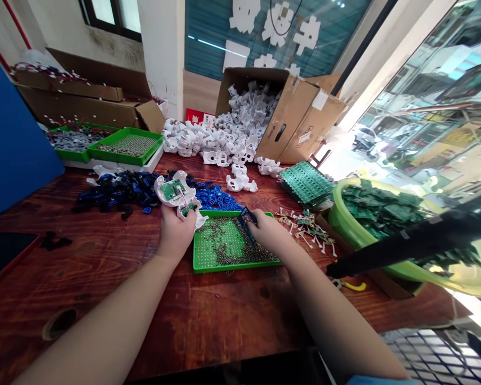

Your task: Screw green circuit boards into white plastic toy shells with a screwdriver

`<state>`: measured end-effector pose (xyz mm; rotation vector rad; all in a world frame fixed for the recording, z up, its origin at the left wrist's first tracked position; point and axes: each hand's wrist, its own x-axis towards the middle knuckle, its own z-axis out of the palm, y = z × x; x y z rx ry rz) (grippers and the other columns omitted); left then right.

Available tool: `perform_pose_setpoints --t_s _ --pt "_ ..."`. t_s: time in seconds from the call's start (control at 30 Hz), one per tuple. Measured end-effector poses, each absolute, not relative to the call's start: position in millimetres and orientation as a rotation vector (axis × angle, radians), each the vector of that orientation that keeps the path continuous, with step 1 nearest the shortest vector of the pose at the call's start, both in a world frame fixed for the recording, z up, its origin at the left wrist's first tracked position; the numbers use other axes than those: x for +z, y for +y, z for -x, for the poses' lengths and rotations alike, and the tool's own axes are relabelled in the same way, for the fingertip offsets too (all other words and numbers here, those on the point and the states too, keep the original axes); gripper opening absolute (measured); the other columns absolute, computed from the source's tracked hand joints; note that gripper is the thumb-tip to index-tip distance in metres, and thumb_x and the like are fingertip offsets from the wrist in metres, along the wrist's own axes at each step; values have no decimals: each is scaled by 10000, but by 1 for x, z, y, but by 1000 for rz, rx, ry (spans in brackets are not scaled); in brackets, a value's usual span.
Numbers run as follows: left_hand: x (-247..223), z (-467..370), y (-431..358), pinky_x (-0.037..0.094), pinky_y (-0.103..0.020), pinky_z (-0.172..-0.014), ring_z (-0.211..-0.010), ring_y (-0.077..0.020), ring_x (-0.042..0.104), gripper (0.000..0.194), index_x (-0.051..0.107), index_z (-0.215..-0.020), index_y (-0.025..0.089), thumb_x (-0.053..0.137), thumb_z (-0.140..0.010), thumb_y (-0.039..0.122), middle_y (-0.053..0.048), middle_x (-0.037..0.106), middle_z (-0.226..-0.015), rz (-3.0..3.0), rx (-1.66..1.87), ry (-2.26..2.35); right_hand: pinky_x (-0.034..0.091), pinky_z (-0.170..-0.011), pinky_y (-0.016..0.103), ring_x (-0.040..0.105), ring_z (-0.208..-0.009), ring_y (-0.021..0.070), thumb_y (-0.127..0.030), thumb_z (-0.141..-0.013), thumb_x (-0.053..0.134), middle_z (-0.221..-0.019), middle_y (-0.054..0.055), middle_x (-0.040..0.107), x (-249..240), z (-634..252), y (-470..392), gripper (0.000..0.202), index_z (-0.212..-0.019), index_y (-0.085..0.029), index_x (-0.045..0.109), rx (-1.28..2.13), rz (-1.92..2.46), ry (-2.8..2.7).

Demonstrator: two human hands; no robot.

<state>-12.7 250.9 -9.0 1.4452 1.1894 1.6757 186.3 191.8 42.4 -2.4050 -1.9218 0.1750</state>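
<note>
My left hand (175, 231) is closed on a white plastic shell (160, 188) with green circuit boards fitted inside, held up at the left end of a green tray (196, 262). Many small metal screws (228, 251) lie in that tray. Over its right part, my right hand (269, 232) pinches a dark blue card (246, 222), tilted, its lower end close to the screws. The fingertips of my right hand are partly hidden behind the card.
Blue rings (218, 198) and black parts (116, 190) lie behind the tray. White shells spill from a cardboard box (300, 120). At right are green board panels (307, 184), a yellow-green basin (344, 214), yellow-handled pliers (355, 286) and a black bar (404, 240).
</note>
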Motion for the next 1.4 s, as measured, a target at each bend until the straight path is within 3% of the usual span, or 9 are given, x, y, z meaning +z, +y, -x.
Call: perform_pose_setpoints --t_s 0.17,0.3,0.4,0.5,0.63,0.87,1.0,1.17,1.4 --pt "-7 11 246 474 -477 -914 -1010 -235 614 327 561 -1121 156 639 -804 171 -76 640 -1100 -1461 1669 1195 508 -736 356 622 -818 171 -337 -943 422 -969 66 632 42 -202 187 290 -1138 -149 527 106 2421 -1969" --pt "-1 8 240 431 -398 -999 -1033 -222 622 359 567 -1076 184 630 -735 89 -74 671 -1061 -1472 1669 1207 466 -686 324 629 -846 218 -275 -937 384 -994 76 656 42 -202 178 255 -1100 -196 563 123 2252 -2162" --pt "3 6 237 422 -371 -1019 -1070 -225 613 358 554 -1053 198 609 -716 91 -64 672 -1073 -1484 1663 1221 437 -771 325 594 -924 223 -264 -938 397 -1006 70 642 48 -211 171 244 -1067 -207 597 142 2082 -2297" --pt "5 5 236 421 -375 -1027 -1083 -230 607 325 551 -1023 218 604 -718 117 -46 680 -1053 -1497 1659 1244 411 -840 290 563 -964 191 -239 -926 449 -977 46 636 57 -225 163 200 -1007 -210 630 243 1921 -2414" --pt "6 5 236 406 -372 -1043 -1111 -224 591 304 554 -997 249 600 -727 118 -21 682 -1039 -1526 1664 1256 431 -705 199 594 -790 117 -236 -873 560 -838 -26 653 62 -235 155 115 -886 -262 671 495 1787 -2529" --pt "7 5 236 391 -383 -1048 -1121 -215 585 354 543 -1043 204 602 -718 78 -39 684 -1056 -1552 1679 1254 429 -671 258 597 -812 173 -256 -897 497 -921 41 656 44 -230 176 167 -958 -202 643 302 1963 -2259" --pt "5 6 235 418 -397 -1024 -1087 -232 606 344 552 -1027 221 600 -714 87 -45 686 -1051 -1540 1672 1267 428 -828 292 573 -981 200 -241 -928 432 -1049 73 635 33 -225 190 241 -1087 -183 603 157 1969 -2149" --pt "3 8 235 424 -390 -1018 -1071 -224 609 315 552 -1003 252 608 -725 117 -27 682 -1046 -1540 1669 1257 435 -834 293 594 -969 201 -193 -905 464 -1036 43 664 28 -221 193 221 -1014 -215 655 222 1880 -2294" --pt "3 11 237 416 -372 -1030 -1089 -217 598 289 556 -968 247 605 -721 105 -20 680 -1043 -1524 1675 1261 445 -764 272 617 -878 180 -114 -851 519 -943 9 689 58 -229 161 206 -922 -224 678 408 1791 -2472"
